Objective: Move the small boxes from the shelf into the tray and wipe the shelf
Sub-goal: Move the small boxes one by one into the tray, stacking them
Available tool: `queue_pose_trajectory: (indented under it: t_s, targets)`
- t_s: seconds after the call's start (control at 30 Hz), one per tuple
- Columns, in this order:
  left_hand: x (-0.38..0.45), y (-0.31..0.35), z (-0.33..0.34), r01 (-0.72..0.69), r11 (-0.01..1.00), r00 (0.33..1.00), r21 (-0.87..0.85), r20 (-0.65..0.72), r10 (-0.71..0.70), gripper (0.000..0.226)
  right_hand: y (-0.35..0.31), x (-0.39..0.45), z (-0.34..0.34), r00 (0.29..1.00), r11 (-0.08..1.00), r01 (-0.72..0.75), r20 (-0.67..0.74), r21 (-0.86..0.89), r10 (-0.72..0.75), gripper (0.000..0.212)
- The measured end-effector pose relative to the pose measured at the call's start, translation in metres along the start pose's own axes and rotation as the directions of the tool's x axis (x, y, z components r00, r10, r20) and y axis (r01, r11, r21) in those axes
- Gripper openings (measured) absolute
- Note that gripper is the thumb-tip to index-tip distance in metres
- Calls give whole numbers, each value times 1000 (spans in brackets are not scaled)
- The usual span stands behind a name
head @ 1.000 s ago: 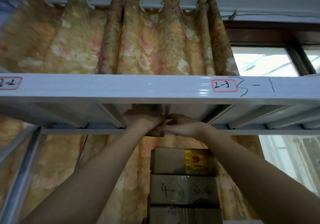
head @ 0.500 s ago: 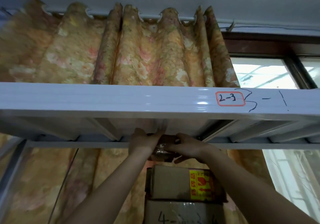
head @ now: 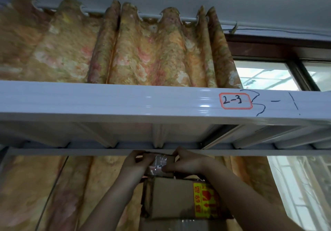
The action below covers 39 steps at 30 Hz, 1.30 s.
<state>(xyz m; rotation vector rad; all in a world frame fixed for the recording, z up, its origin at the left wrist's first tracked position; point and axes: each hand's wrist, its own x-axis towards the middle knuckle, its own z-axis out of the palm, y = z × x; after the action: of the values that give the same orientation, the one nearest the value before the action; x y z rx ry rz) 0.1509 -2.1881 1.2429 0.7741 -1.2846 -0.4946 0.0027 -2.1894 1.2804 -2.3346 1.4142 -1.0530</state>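
The small box [head: 159, 165], a brown carton wrapped in shiny crinkled clear tape with dark marks on its face, is held just below the rear rail of the shelf [head: 125, 103] and just above a stack of larger cartons. The left hand [head: 138, 163] holds its left end, fingers curled over the top edge, so that grip is closed on the box. The right hand [head: 186, 162] holds the right end, thumb along the lower front and fingers hooked over the top; its grip too is closed on the box. Both bare forearms rise from the lower edge of the view.

Directly beneath, the top cardboard carton [head: 172, 198] is plain matte brown with a yellow sticker [head: 206, 202] bearing red print on its right part. Whether the small box touches it cannot be told.

The shelf is glossy white painted metal, its broad front beam catching highlights, with ribbed panels and cross braces seen from below. A red-framed label [head: 236, 101] reads "2-3", with black marker strokes beside it.

Behind hangs a pleated floral curtain [head: 134, 51] in orange and yellow on a white rod [head: 223, 22], under a grey ceiling. At right, a dark-framed window [head: 265, 75] lets in daylight
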Motion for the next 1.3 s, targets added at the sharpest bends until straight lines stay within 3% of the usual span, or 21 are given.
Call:
queue_pose_trajectory:
  t_s: [0.07,0.17,0.27,0.37,0.47,0.57,0.6,0.67,0.73,0.8,0.87,0.97,1.07,1.3]
  targets:
    - [1,-1,-1,47,999,998,22,30,-47,20,-3,0,-1,1000,1000,-7,10,-11,7,45]
    - [2,-3,-2,106,987,983,123,134,-122,21,-13,-7,-1,999,999,8,34,-53,-6,28]
    - [5,-5,-2,142,979,970,144,177,-167,30,-25,-13,-7,1000,987,30,7,-155,-29,45]
    - [-1,0,-4,170,977,963,127,186,-192,34,-31,-24,-20,998,978,19,-51,-206,-30,49]
    - [3,4,-2,263,962,953,68,138,-270,40,-20,-43,-32,997,989,-51,-71,-138,42,54]
    - [21,-17,-9,282,959,944,6,178,-278,73,14,-62,-35,989,991,-95,-124,-97,83,54]
    - [9,-7,-11,286,958,942,20,177,-285,73,28,-65,-35,985,992,-111,-138,-57,102,56]
    - [-4,8,-6,299,949,942,99,130,-311,59,50,-73,-26,981,984,-107,-145,141,127,54]
    - [-2,4,-3,300,934,936,196,129,-328,62,65,-72,-19,973,912,-66,-178,405,150,50]
    - [-1,-2,-7,261,941,938,215,176,-300,67,91,-62,-16,962,847,26,-244,532,124,54]
    - [-3,-3,-12,233,953,941,193,203,-271,67,114,-60,-17,947,855,88,-308,512,87,45]
    - [-4,-8,-11,231,964,935,132,245,-258,69,75,-79,5,967,839,56,-237,540,88,26]
    - [-7,-8,-7,282,958,930,46,234,-285,61,54,-86,17,942,794,129,-323,594,88,16]
    - [-3,-8,-10,362,929,912,-70,231,-338,57,41,-86,36,885,791,234,-461,565,69,24]
